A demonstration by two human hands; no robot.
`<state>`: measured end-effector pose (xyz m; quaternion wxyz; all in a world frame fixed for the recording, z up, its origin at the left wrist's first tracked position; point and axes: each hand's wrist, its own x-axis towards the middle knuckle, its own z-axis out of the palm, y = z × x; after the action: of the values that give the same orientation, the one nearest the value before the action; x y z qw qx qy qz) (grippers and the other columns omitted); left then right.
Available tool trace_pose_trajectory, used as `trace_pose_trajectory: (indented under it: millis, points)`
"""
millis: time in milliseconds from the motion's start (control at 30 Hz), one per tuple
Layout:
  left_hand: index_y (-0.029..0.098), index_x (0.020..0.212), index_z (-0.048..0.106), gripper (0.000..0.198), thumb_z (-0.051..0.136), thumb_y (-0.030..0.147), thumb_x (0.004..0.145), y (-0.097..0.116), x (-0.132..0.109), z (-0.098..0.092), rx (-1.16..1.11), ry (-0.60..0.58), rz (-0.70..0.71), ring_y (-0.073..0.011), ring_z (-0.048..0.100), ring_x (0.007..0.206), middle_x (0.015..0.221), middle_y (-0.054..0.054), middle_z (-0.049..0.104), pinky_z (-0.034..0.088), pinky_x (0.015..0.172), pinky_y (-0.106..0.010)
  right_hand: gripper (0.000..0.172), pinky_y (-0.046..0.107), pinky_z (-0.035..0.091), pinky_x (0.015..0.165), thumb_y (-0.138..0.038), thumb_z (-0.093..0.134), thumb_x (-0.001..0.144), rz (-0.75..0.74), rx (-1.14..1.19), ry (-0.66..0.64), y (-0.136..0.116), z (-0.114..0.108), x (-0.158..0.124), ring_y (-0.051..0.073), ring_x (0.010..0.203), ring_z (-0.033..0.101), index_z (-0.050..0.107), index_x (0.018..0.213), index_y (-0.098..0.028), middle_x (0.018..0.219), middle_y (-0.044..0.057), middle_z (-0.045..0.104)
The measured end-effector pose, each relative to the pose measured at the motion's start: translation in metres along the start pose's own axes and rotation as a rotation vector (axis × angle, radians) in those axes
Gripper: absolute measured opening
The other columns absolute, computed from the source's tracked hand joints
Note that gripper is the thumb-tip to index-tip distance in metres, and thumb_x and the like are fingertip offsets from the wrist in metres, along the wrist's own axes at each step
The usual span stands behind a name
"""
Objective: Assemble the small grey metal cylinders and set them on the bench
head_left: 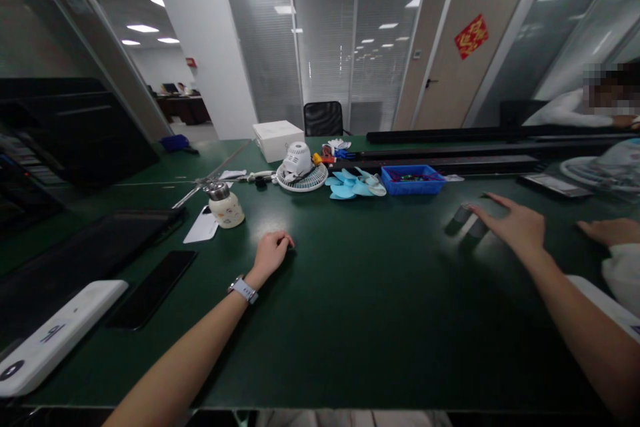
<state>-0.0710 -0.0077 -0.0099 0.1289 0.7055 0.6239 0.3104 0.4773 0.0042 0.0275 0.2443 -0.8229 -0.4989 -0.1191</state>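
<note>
My left hand (pixel 271 252) rests on the dark green table (pixel 350 320) with its fingers curled under into a loose fist; nothing shows in it. A watch (pixel 245 289) sits on that wrist. My right hand (pixel 515 223) lies at the right with fingers stretched out, its fingertips touching two small dark cylinders (pixel 467 220) on the table. Farther back lie a white fan grille with motor housing (pixel 300 170), light blue fan blades (pixel 356 185) and a blue tray (pixel 413 180).
A small cream bottle (pixel 225 205) stands left of centre beside a white card (pixel 202 227). A black phone (pixel 153 288) and a white device (pixel 55 333) lie at the near left. A white box (pixel 278 139) sits at the back. Another person's hand (pixel 607 231) rests at the right edge.
</note>
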Motion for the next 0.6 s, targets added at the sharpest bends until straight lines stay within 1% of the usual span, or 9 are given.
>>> trace_pose_trajectory:
  millis: [33, 100, 200, 267, 367, 400, 467, 500, 600]
  points:
    - [0.02, 0.066, 0.067, 0.031, 0.04, 0.027, 0.078, 0.0, 0.0, 0.0, 0.004, 0.0, 0.0, -0.0184, 0.057, 0.075, 0.071, -0.002, 0.066, 0.041, 0.07, -0.028, 0.074, 0.037, 0.036, 0.077, -0.064, 0.062, 0.069, 0.001, -0.05, -0.044, -0.006, 0.001, 0.005, 0.03, 0.095, 0.059, 0.06, 0.127, -0.017, 0.108, 0.021, 0.065]
    - [0.02, 0.066, 0.067, 0.031, 0.039, 0.027, 0.078, -0.001, 0.0, 0.0, 0.006, 0.002, 0.001, -0.0186, 0.057, 0.076, 0.071, -0.002, 0.067, 0.04, 0.07, -0.028, 0.075, 0.04, 0.033, 0.081, -0.062, 0.065, 0.066, 0.002, -0.129, -0.183, -0.018, 0.004, 0.018, 0.03, 0.095, 0.058, 0.062, 0.123, -0.013, 0.106, 0.022, 0.065]
    - [0.02, 0.066, 0.067, 0.031, 0.039, 0.026, 0.078, -0.002, 0.0, 0.001, 0.002, 0.004, 0.012, -0.0185, 0.058, 0.076, 0.072, -0.002, 0.067, 0.04, 0.072, -0.028, 0.061, 0.046, 0.028, 0.085, -0.057, 0.067, 0.066, 0.034, -0.191, -0.355, -0.029, 0.011, 0.034, 0.029, 0.092, 0.058, 0.069, 0.109, -0.014, 0.102, 0.02, 0.066]
    - [0.02, 0.066, 0.067, 0.031, 0.039, 0.026, 0.079, -0.003, 0.0, 0.002, 0.0, -0.005, 0.021, -0.0181, 0.058, 0.075, 0.072, -0.002, 0.067, 0.041, 0.073, -0.028, 0.051, 0.048, 0.025, 0.087, -0.055, 0.066, 0.067, 0.032, -0.223, -0.348, -0.033, 0.015, 0.037, 0.029, 0.088, 0.059, 0.072, 0.099, -0.015, 0.097, 0.019, 0.068]
    - [0.02, 0.068, 0.067, 0.032, 0.039, 0.025, 0.08, -0.005, 0.001, 0.003, 0.007, -0.021, 0.032, -0.0177, 0.058, 0.075, 0.071, -0.002, 0.066, 0.041, 0.074, -0.028, 0.044, 0.051, 0.021, 0.093, -0.054, 0.065, 0.069, -0.109, -0.19, -0.232, -0.05, 0.017, 0.025, 0.027, 0.088, 0.059, 0.074, 0.09, -0.016, 0.09, 0.016, 0.069]
    - [0.02, 0.068, 0.068, 0.032, 0.039, 0.025, 0.08, -0.006, 0.002, 0.004, 0.012, -0.022, 0.034, -0.0179, 0.058, 0.076, 0.071, -0.002, 0.066, 0.041, 0.074, -0.028, 0.043, 0.051, 0.02, 0.095, -0.054, 0.065, 0.07, -0.188, -0.136, -0.193, -0.062, 0.017, 0.016, 0.027, 0.09, 0.06, 0.073, 0.089, -0.016, 0.088, 0.014, 0.069]
    - [0.02, 0.069, 0.068, 0.031, 0.039, 0.025, 0.08, -0.006, 0.002, 0.005, 0.022, -0.021, 0.034, -0.0185, 0.058, 0.079, 0.072, -0.002, 0.066, 0.041, 0.075, -0.029, 0.043, 0.05, 0.021, 0.099, -0.055, 0.063, 0.071, -0.367, 0.028, -0.171, -0.098, 0.017, -0.01, 0.026, 0.09, 0.061, 0.073, 0.091, -0.018, 0.083, 0.01, 0.07]
    - [0.02, 0.068, 0.068, 0.031, 0.039, 0.025, 0.08, -0.006, 0.002, 0.005, 0.025, -0.019, 0.031, -0.0187, 0.057, 0.08, 0.072, -0.002, 0.066, 0.041, 0.075, -0.029, 0.044, 0.05, 0.022, 0.101, -0.056, 0.062, 0.071, -0.463, 0.128, -0.188, -0.12, 0.017, -0.026, 0.024, 0.088, 0.061, 0.073, 0.092, -0.019, 0.08, 0.007, 0.07]
    - [0.02, 0.067, 0.067, 0.03, 0.04, 0.024, 0.08, -0.003, 0.0, 0.003, 0.017, -0.006, 0.019, -0.0189, 0.057, 0.079, 0.071, -0.002, 0.065, 0.041, 0.076, -0.03, 0.04, 0.048, 0.028, 0.1, -0.058, 0.063, 0.07, -0.757, 0.389, -0.336, -0.193, 0.019, -0.077, 0.02, 0.08, 0.063, 0.073, 0.093, -0.025, 0.08, 0.001, 0.07]
